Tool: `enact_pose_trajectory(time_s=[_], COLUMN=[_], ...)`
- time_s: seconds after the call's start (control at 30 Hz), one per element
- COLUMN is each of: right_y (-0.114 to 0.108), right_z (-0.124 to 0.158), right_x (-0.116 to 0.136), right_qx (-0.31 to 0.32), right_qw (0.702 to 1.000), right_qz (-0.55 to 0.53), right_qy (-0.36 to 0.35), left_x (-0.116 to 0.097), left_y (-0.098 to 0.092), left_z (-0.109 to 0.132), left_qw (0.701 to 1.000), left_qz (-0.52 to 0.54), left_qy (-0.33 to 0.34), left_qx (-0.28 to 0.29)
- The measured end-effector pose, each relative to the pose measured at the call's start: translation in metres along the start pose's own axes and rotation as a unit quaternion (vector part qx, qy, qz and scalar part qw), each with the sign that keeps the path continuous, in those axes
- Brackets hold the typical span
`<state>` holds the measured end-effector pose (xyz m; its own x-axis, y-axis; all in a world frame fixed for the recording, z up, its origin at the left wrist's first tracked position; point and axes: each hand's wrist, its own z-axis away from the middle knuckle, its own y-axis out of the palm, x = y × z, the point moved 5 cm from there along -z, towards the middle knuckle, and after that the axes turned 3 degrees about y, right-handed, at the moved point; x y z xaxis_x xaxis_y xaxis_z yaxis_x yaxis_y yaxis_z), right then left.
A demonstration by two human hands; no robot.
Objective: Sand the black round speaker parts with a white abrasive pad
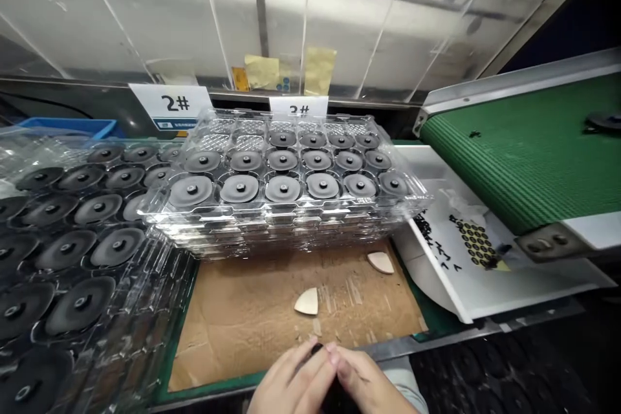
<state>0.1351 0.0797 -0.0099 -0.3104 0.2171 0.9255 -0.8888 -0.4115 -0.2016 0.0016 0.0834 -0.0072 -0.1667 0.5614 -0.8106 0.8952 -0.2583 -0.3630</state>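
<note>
At the bottom edge of the head view, my left hand [294, 383] and my right hand [367, 383] meet with their fingertips pressed together. Both are closed around a black part [336, 399], mostly covered by the fingers, so its kind does not show. Just beyond them lies a brown cardboard sheet [242, 317] with two cream wedge-shaped pieces, one [307, 302] near the middle and another [381, 262] at the far right. Behind the cardboard stands a stack of clear plastic trays [291, 223]; the top one holds rows of black rounded discs [283, 188] with small central hubs.
More clear trays of black discs [116, 246] fill the left side. On the right, a white bin [485, 294] holds small black pieces and a sheet of round stickers [475, 244]. A green conveyor belt [528, 149] runs above it. A blue container [72, 124] stands back left.
</note>
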Motion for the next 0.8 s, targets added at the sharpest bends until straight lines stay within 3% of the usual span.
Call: enact_pose_trajectory(time_s=[0.07,0.1,0.17,0.27,0.33,0.5,0.6,0.73,0.8], right_y=[-0.008,-0.014,-0.025,-0.029,-0.023,-0.009,-0.018,-0.042,-0.046], right_z=[-0.014,-0.023,-0.041,-0.063,-0.071,-0.071,-0.071,-0.065,-0.057], right_x=[-0.007,-0.012,-0.025,-0.046,-0.055,-0.054,-0.038,0.011,0.045], right_qx=[-0.037,-0.063,-0.119,-0.155,-0.153,-0.112,-0.107,-0.183,-0.214], right_qw=[0.998,0.995,0.984,0.969,0.966,0.970,0.972,0.969,0.964], right_qz=[0.048,0.074,0.128,0.185,0.203,0.210,0.200,0.162,0.145], right_qy=[0.014,0.024,0.045,0.052,0.034,-0.038,-0.053,-0.033,-0.064], left_x=[0.019,0.027,0.037,0.038,0.034,0.029,0.031,0.036,0.038], left_y=[-0.007,-0.012,-0.015,-0.013,-0.012,-0.007,-0.005,-0.002,-0.001], left_z=[0.002,0.004,0.007,0.003,-0.003,-0.013,-0.017,-0.023,-0.027], left_qw=[0.984,0.958,0.870,0.693,0.631,0.596,0.592,0.610,0.627], left_qz=[0.044,0.090,0.252,0.501,0.565,0.593,0.597,0.588,0.569], left_qy=[-0.163,-0.256,-0.390,-0.459,-0.459,-0.473,-0.473,-0.463,-0.467], left_qx=[-0.051,-0.092,-0.164,-0.241,-0.268,-0.264,-0.263,-0.262,-0.256])
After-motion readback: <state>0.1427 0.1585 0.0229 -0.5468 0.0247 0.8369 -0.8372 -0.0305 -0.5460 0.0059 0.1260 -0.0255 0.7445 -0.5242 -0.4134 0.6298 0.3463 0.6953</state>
